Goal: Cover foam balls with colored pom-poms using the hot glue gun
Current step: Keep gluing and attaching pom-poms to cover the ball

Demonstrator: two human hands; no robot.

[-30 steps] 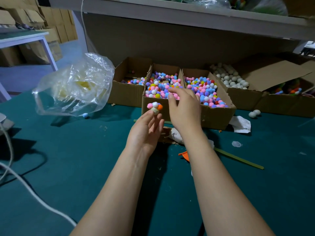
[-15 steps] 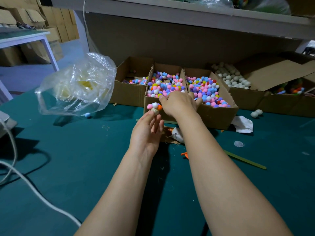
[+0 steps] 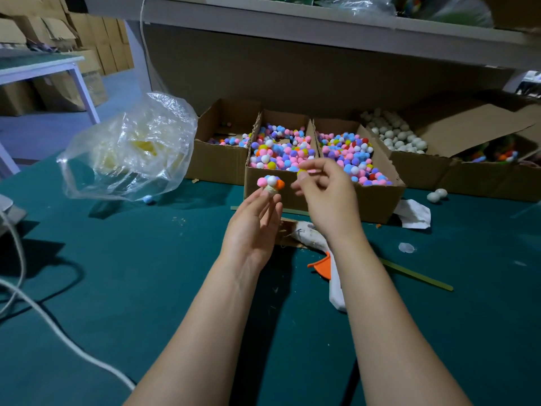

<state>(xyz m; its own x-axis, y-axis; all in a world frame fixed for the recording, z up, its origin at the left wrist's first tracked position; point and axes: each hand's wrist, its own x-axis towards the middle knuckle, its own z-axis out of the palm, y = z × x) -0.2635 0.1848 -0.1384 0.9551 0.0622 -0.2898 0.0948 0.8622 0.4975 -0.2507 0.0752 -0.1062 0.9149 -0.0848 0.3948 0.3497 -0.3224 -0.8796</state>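
Note:
My left hand (image 3: 254, 227) holds a small foam ball (image 3: 271, 184) up by its fingertips; pink, white and orange pom-poms sit on its top. My right hand (image 3: 327, 197) is just right of it, in front of the boxes, and pinches a yellow pom-pom (image 3: 301, 173) between thumb and fingers. The white hot glue gun (image 3: 314, 240) with an orange trigger lies on the green table under my right forearm, partly hidden. Two cardboard boxes of mixed pom-poms (image 3: 281, 149) (image 3: 351, 155) stand behind my hands.
A box of bare white foam balls (image 3: 393, 134) stands at the back right, with two loose balls (image 3: 436, 195) on the table. A crumpled clear plastic bag (image 3: 131, 148) lies at the left, a white cable (image 3: 58, 326) crosses the left front, a green stick (image 3: 415, 274) lies right.
My right hand has come out of the pom-pom box toward the foam ball, now pinching a yellow pom-pom. The left hand has stayed in place with the ball.

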